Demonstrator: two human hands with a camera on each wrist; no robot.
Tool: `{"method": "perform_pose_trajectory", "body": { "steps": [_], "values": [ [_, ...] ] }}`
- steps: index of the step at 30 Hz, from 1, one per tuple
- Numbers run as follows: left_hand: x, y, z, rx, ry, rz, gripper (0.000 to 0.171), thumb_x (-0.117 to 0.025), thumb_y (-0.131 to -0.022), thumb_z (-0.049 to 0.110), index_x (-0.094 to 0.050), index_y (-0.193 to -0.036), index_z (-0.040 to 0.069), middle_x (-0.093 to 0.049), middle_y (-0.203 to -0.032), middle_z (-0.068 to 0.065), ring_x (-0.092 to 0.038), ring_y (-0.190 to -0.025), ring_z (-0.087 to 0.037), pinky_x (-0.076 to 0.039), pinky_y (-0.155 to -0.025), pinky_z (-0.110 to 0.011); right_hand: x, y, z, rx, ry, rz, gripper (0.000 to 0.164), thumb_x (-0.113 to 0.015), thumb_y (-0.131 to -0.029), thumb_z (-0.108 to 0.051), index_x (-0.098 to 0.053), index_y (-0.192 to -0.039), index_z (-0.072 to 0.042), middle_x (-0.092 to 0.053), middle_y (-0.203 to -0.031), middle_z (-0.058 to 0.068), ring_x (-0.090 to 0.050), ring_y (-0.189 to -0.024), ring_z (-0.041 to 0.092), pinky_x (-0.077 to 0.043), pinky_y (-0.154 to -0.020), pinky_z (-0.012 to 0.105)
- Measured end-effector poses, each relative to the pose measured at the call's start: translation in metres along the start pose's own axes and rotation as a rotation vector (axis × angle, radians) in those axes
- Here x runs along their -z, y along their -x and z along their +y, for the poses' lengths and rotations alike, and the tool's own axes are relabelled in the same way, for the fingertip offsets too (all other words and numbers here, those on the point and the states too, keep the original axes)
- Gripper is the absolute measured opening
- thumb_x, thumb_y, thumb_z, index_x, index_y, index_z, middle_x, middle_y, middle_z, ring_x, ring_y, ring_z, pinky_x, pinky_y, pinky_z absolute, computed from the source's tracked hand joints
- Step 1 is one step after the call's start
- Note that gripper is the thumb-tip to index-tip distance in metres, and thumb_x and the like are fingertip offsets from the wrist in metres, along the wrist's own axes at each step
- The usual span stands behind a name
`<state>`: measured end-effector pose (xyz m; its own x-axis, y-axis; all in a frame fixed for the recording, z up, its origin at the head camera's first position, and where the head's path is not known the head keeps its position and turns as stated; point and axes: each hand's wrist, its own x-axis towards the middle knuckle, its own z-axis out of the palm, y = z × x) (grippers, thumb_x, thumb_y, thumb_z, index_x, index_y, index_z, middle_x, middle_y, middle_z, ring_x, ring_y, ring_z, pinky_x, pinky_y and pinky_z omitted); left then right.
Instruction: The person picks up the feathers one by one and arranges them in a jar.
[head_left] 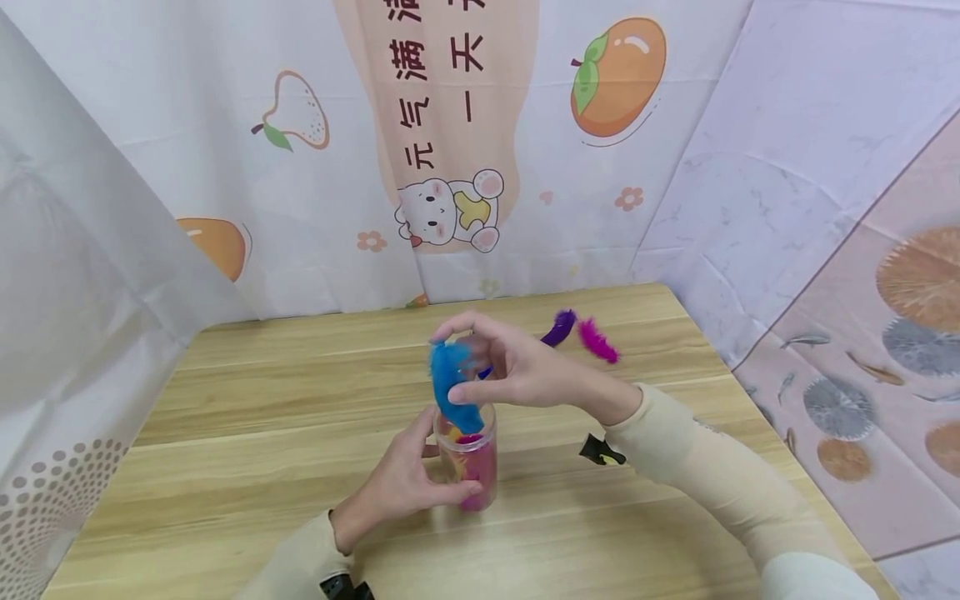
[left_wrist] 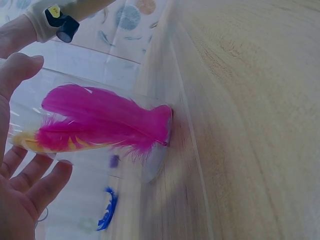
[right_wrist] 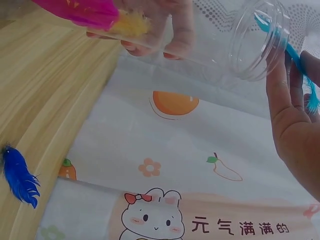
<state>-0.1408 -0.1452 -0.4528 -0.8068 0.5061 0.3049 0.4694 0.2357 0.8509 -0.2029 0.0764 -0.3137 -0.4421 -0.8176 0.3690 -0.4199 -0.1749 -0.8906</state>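
A clear plastic jar (head_left: pixel 487 471) stands upright on the table, its mouth uncovered. My left hand (head_left: pixel 405 477) grips its side, thumb in front and fingers behind. Inside lie pink feathers (left_wrist: pixel 95 112) and a yellow feather (right_wrist: pixel 131 24). Above the rim, my right hand (head_left: pixel 528 362) pinches a light blue feather (head_left: pixel 448 379) between thumb and fingers. That feather's lower end reaches into the jar mouth, as the right wrist view also shows.
Behind the right hand, a dark blue feather (right_wrist: pixel 20 175) lies on the wooden table (head_left: pixel 262 450). Farther back right are a purple feather (head_left: pixel 558 327) and a magenta feather (head_left: pixel 597 342). A printed curtain (head_left: pixel 315 208) hangs along the table's back edge.
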Motion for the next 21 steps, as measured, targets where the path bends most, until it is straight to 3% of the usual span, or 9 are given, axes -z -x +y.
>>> {"method": "perform_pose_trajectory", "body": {
  "steps": [21],
  "values": [
    [-0.0003,-0.0002,0.0012,0.032,-0.019,0.012,0.093,-0.090,-0.078,0.031,-0.035,-0.152,0.033,-0.059,-0.137,0.011,-0.058,-0.122,-0.017,-0.058,-0.084,-0.038,-0.0008,0.0060,0.0063,0.009,-0.018,-0.019,0.052,-0.066,-0.093,0.009,-0.041,-0.138,-0.003,-0.066,-0.112,0.018,-0.071,-0.093,0.032,-0.061,-0.078,0.050]
  ]
}}
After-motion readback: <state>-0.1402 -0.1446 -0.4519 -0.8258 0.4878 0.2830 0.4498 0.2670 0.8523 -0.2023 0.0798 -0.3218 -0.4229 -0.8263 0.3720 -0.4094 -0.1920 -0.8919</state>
